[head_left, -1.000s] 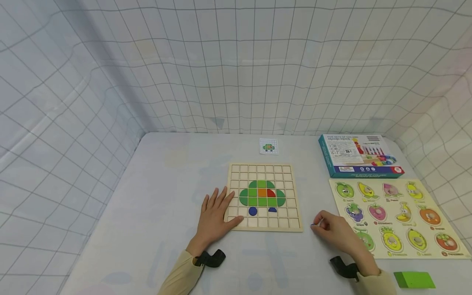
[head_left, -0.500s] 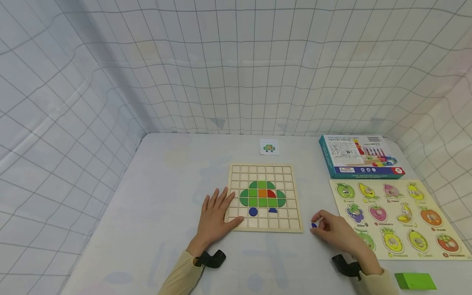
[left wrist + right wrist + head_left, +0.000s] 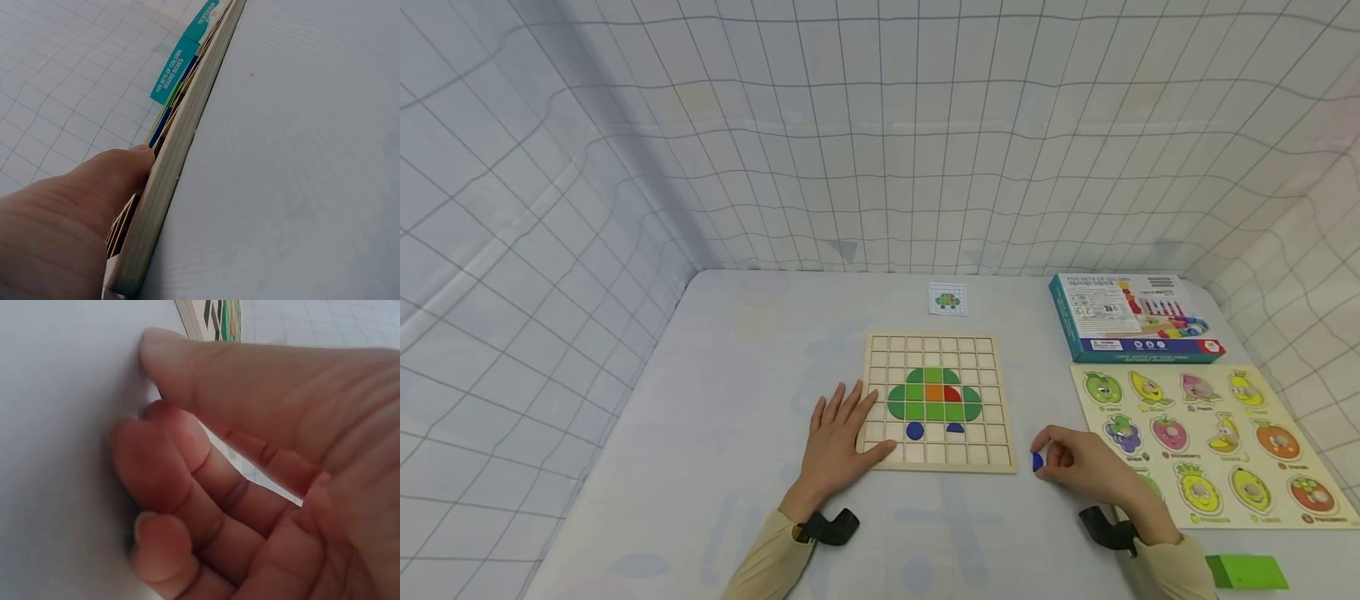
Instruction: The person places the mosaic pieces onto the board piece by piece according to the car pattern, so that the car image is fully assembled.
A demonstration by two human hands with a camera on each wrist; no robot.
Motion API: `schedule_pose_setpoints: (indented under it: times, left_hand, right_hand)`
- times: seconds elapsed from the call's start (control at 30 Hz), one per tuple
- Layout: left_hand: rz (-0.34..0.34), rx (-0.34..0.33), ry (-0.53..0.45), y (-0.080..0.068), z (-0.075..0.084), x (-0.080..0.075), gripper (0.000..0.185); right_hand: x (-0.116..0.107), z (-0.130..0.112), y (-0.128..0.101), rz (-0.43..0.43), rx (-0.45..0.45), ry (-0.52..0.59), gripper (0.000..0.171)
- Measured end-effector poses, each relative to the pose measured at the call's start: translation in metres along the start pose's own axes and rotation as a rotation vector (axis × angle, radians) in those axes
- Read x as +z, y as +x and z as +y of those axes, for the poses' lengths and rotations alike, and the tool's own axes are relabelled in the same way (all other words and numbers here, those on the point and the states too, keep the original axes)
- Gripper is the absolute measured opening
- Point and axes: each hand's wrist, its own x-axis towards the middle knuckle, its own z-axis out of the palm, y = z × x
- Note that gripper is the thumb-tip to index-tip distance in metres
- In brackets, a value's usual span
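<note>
A wooden grid board lies mid-table, with green tiles, an orange tile and a red tile forming a shape, and two blue pieces below it. My left hand lies flat with straight fingers on the board's lower left corner; in the left wrist view the thumb presses the board's edge. My right hand sits on the table just right of the board, fingers curled, pinching a small blue piece. In the right wrist view the curled fingers hide the piece.
A fruit peg puzzle lies at the right, a teal toy box behind it. A small pattern card sits beyond the board. A green block is at the near right edge. Gridded cloth walls surround the table.
My right hand has shifted slightly left toward the board, and the small blue piece now shows at its fingertips. The left hand has not moved.
</note>
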Motion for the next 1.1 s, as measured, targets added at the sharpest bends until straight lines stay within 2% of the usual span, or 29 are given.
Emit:
schedule_pose_setpoints:
  times: [0.47,0.7,0.97,1.1]
  left_hand:
    - [0.007,0.008,0.004,0.0,-0.001,0.001,0.079]
    - [-0.004,-0.005,-0.004,-0.001,-0.002,0.003,0.079]
    - [-0.008,-0.006,0.004,-0.001,-0.003,0.004,0.078]
    - [-0.019,-0.012,0.006,-0.001,-0.002,0.002,0.078]
  right_hand:
    - [0.002,0.0,0.003,0.013,0.066,0.015,0.022]
    - [0.008,-0.002,0.004,0.071,0.057,-0.002,0.019]
    - [0.01,-0.01,0.007,0.075,0.117,-0.016,0.015]
    - [0.014,-0.015,0.005,0.12,0.124,-0.031,0.016]
